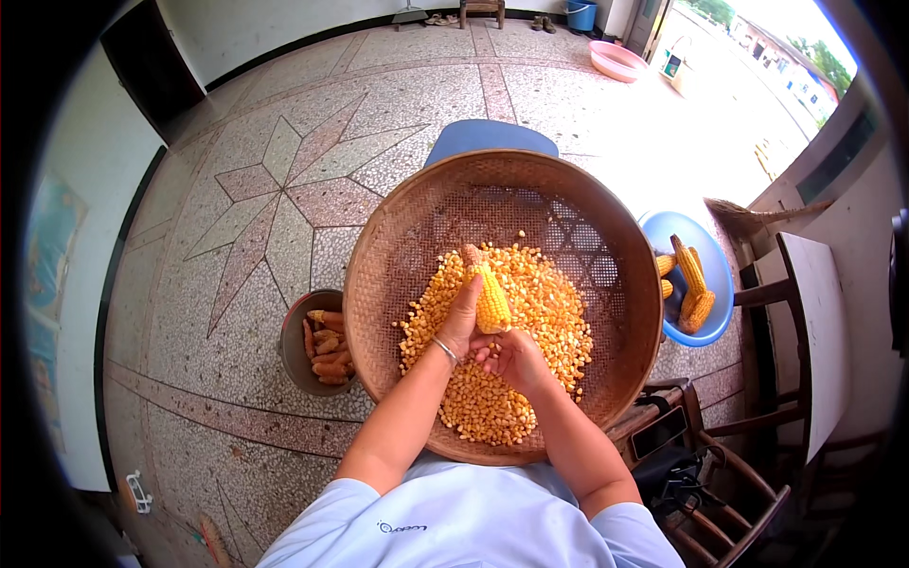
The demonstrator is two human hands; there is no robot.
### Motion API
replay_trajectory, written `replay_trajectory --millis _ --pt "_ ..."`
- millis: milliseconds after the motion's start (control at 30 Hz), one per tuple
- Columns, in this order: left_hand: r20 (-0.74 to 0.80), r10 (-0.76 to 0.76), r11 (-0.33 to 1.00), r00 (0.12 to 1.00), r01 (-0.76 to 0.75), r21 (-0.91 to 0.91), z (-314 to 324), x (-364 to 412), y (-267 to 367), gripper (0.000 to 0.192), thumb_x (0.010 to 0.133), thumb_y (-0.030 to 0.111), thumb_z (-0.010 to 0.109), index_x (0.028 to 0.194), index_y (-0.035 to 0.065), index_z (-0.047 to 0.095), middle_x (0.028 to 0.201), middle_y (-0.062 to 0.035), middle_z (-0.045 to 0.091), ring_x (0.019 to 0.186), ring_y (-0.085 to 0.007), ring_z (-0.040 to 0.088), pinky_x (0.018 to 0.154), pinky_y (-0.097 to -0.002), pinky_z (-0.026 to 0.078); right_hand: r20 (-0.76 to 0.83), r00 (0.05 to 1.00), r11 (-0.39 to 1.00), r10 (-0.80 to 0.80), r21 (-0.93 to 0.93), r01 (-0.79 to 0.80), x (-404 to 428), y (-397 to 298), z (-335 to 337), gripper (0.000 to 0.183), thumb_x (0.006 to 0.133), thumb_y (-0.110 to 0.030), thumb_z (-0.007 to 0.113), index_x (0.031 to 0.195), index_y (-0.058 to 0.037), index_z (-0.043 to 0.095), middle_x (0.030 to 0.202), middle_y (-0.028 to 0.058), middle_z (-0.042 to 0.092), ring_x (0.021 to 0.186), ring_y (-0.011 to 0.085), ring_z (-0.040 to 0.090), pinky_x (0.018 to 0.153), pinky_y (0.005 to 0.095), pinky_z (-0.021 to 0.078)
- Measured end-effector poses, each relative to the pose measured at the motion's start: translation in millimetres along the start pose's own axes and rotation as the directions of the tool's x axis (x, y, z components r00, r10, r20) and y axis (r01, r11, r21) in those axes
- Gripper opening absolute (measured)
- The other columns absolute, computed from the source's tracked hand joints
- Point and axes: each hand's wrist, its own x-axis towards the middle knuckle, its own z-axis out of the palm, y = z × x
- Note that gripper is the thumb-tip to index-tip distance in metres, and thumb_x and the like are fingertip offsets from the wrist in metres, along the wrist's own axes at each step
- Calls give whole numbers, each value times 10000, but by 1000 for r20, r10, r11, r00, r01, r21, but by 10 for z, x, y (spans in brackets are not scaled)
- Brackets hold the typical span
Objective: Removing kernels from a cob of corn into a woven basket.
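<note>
My left hand (463, 316) grips a partly shelled corn cob (491, 302), its thumb lying along the side. The cob's far end is bare and reddish-brown; yellow kernels cover the nearer part. Just below the near tip is my right hand (522, 361), palm partly up and fingers loosely curled and apart. Its thumb is close to the cob tip; whether they touch is unclear. Both hands are above a heap of loose corn kernels (490, 415) in a large round woven bamboo sieve (419, 206). The sieve's near rim is against my body.
Left of the sieve, a bucket (290, 348) contains bare cobs (330, 346). To the right, a blue basin (721, 298) holds unshelled corn ears (689, 280). A phone (659, 433) lies by a wooden chair (746, 490). Beyond the sieve shows a blue stool (490, 135).
</note>
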Motion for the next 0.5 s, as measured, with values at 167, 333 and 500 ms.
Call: replay_trajectory --millis 167,333,500 --pt "-1 -17 1000 1000 16 -12 -33 1 2 573 797 636 530 931 80 556 774 -44 619 634 -116 602 532 -258 520 25 1000 998 -9 55 8 -2 -3 27 348 907 -261 365 1048 2 544 907 110 632 754 168 597 609 279 500" --pt "48 18 999 999 -17 -32 -11 14 3 509 835 550 543 1056 97 471 809 -41 587 663 -126 592 541 -262 510 -8 1000 998 13 56 -13 -4 -19 50 339 907 -271 369 1020 -5 546 885 104 627 732 169 599 611 285 504" --pt "13 112 986 994 -113 121 -46 53 -64 553 833 540 558 1159 115 425 872 -23 535 731 -113 567 594 -267 509 -65 997 998 38 44 -35 -17 -54 93 322 891 -230 380 1018 12 549 867 115 628 706 167 599 587 277 505"
